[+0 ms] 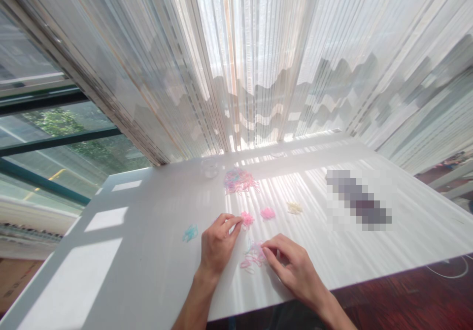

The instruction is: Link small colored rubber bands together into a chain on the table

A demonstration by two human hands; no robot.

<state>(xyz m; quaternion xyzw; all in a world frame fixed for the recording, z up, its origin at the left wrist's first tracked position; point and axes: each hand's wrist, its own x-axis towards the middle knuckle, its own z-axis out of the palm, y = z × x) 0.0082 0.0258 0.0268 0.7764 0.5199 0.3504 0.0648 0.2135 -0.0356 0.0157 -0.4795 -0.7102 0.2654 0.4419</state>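
Observation:
Small loops that look like rubber bands lie sorted by colour in little piles on a white table. My left hand (218,244) has its thumb and forefinger pinched at the edge of a bright pink pile (247,218); anything between the tips is too small to make out. Nearer to me, my right hand (290,261) pinches at a pale pink-purple rubber band in a loose mixed heap (251,260). Beyond the left hand sits a teal pile (190,233). To the right of the bright pink one are another pink pile (268,214) and a pale yellow pile (294,208).
A larger mixed pile of bands (240,181) lies farther back on the white table (155,266). Behind it to the left stands a clear round container (210,168). A blurred-out dark object (360,202) is at the right. Sheer curtains (251,64) hang along the back edge.

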